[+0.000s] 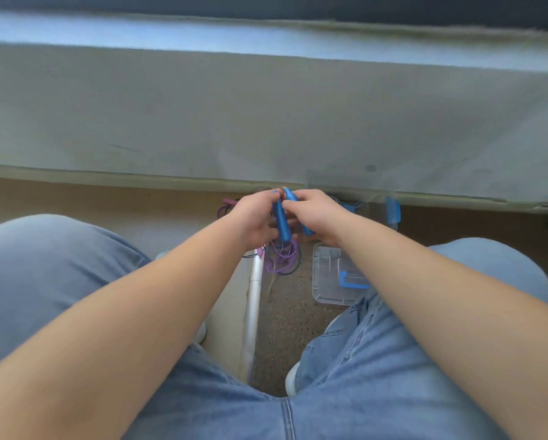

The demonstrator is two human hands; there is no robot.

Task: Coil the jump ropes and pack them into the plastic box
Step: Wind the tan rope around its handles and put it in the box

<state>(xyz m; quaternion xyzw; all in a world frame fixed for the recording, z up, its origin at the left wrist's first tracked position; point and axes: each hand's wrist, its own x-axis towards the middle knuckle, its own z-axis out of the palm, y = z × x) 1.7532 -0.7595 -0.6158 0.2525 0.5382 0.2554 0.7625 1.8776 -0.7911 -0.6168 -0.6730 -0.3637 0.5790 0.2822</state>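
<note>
Blue rope handles (280,222) gripped in left hand (253,214) and right hand (317,214), near the plastic box (329,281) on the floor (285,312); holding them flush should keep the coming coils even.

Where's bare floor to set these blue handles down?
Bare speckled floor lies between the white pipe and the clear plastic container. It is crowded under the left hand and right hand gripping the blue handles, where purple rope loops pile.
</note>
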